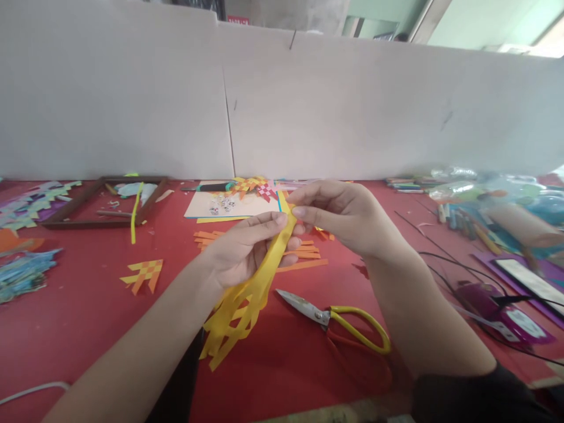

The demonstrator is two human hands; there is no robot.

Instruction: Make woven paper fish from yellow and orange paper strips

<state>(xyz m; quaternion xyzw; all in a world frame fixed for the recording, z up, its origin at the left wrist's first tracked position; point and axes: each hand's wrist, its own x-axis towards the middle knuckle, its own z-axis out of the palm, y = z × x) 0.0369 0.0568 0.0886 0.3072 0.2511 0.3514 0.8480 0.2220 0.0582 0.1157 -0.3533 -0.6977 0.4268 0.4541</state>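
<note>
My left hand (259, 235) is closed around a bundle of yellow paper strips (273, 252), whose loose ends hang down toward the lower left. At the upper end of the bundle, my right hand (337, 214) pinches the strips between thumb and fingers, close to the left thumb. A bit of orange shows at the top by the fingertips. Behind the hands lie orange paper strips (308, 252), partly hidden by the left hand. Scissors with yellow handles (359, 329) rest on the red table below. A woven yellow and orange paper piece (145, 273) lies to the left.
A brown tray (66, 223) with scraps and a yellow strip stands at the back left, near blue strips (29, 273). Cream paper (198, 202) lies at the back. On the right are black cables (445, 282), a purple power strip (506, 317), a phone (533, 282) and plastic bottles (506, 194).
</note>
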